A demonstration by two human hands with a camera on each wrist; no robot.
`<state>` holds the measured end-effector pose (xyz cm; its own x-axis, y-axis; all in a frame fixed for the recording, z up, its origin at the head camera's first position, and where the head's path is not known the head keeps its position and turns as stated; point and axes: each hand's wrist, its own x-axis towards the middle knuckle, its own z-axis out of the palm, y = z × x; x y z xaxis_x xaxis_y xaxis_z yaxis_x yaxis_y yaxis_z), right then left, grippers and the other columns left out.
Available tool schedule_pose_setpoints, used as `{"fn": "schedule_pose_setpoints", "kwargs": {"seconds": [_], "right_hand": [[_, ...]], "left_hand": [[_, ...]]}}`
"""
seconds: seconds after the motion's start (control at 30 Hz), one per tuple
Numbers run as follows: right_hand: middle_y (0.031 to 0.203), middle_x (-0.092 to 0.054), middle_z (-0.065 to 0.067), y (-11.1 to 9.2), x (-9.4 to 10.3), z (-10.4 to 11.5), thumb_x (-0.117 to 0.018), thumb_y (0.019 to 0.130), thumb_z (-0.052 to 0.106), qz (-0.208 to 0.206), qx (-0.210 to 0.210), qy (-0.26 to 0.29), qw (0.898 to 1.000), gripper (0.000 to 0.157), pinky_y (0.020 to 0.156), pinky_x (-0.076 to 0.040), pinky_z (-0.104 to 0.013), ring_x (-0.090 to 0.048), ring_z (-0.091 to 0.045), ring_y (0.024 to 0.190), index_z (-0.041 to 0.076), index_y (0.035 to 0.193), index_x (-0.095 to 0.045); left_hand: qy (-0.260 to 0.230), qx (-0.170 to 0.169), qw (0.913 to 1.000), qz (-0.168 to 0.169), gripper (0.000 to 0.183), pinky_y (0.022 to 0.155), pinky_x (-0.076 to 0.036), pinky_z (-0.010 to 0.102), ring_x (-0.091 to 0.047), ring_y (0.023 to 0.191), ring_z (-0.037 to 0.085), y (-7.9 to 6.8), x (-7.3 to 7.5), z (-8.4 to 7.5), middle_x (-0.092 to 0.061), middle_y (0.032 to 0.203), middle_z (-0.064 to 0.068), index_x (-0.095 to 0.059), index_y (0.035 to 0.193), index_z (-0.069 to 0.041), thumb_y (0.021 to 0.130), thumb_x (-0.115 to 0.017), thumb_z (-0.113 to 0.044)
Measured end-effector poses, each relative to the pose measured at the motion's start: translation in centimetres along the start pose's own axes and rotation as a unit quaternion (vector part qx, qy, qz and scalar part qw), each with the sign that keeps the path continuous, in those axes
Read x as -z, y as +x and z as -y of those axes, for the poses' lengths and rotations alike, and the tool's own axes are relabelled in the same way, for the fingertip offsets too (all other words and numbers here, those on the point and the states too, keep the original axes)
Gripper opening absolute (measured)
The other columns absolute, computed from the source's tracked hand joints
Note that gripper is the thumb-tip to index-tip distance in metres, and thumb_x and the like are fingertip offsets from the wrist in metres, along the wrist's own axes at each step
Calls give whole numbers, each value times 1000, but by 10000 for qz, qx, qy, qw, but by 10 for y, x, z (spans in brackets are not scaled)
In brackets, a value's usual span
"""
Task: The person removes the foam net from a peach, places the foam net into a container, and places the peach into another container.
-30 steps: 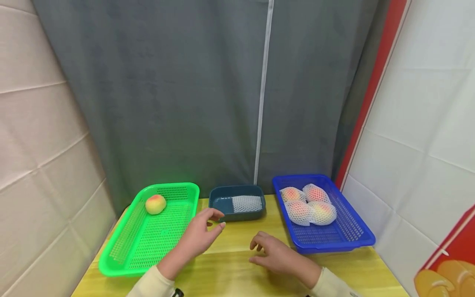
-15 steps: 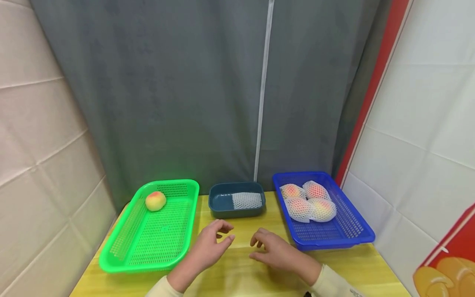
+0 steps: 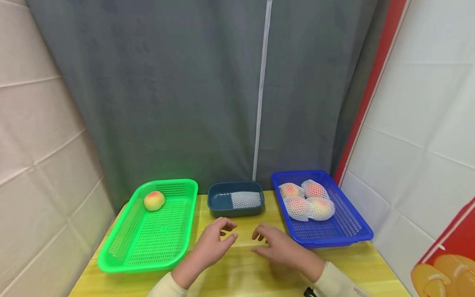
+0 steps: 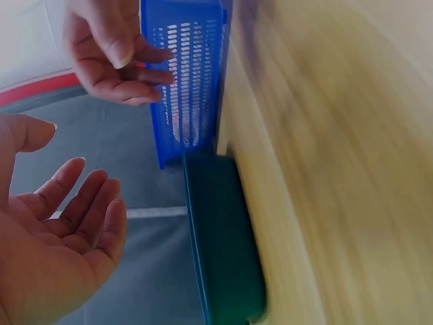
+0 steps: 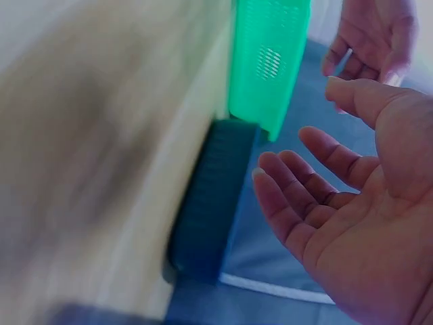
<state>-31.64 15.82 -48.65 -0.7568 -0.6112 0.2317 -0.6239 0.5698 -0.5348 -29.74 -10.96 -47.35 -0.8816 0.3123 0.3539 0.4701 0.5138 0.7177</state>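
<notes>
My left hand (image 3: 214,242) hovers over the table in front of the small dark teal tray, its fingers loosely bent with nothing between them. Facing it across a gap is my right hand (image 3: 275,244), also loosely curved and holding nothing; the right wrist view shows its bare palm (image 5: 379,223). Inside the teal tray (image 3: 222,213) lies a white foam net sleeve (image 3: 246,199). One bare peach (image 3: 154,201) sits at the back left of the green basket (image 3: 107,264). Several peaches in foam nets (image 3: 321,208) lie together in the blue basket (image 3: 330,242).
Both baskets and the tray stand on a yellow wood-grain table (image 3: 237,264), green at left and blue at right. A grey curtain (image 3: 167,103) hangs right behind them. Pale panels (image 3: 48,144) close off the left side, white ones (image 3: 419,136) the right.
My left hand has moved right and slightly toward me, away from the green basket and nearer my right hand. The right hand has barely shifted. Peaches, net sleeve and containers stay in place.
</notes>
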Motion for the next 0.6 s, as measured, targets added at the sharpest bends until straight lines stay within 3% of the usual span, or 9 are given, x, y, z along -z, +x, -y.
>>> {"fn": "schedule_pose_setpoints", "kwargs": {"seconds": [0.17, 0.37, 0.6], "right_hand": [[114, -64, 8, -6, 26, 4, -79, 105, 32, -320, -60, -60, 9995, 20, 92, -62, -45, -70, -26, 107, 18, 117, -70], [114, -65, 10, -22, 58, -1, -79, 106, 32, -689, -432, -217, 9965, 20, 90, -61, -44, -66, -17, 104, 20, 118, -69], [112, -67, 6, -41, 83, -14, -80, 105, 28, -1063, -769, -35, 9913, 15, 94, -61, -53, -69, -29, 110, 20, 115, -71]], "left_hand": [[-155, -136, 9997, 155, 16, 100, -60, 53, -70, 115, 22, 15, -12, -10, -70, 118, -7, -74, 120, -17, 106, -75, -25], [-189, -247, 9990, 311, 18, 99, -61, 46, -69, 115, 19, 31, -32, -23, -69, 118, -9, -75, 121, -18, 106, -75, -26], [-260, -404, 9974, 537, 19, 100, -61, 46, -68, 116, 13, 48, -55, -39, -70, 120, -8, -74, 124, -20, 107, -74, -27]]}}
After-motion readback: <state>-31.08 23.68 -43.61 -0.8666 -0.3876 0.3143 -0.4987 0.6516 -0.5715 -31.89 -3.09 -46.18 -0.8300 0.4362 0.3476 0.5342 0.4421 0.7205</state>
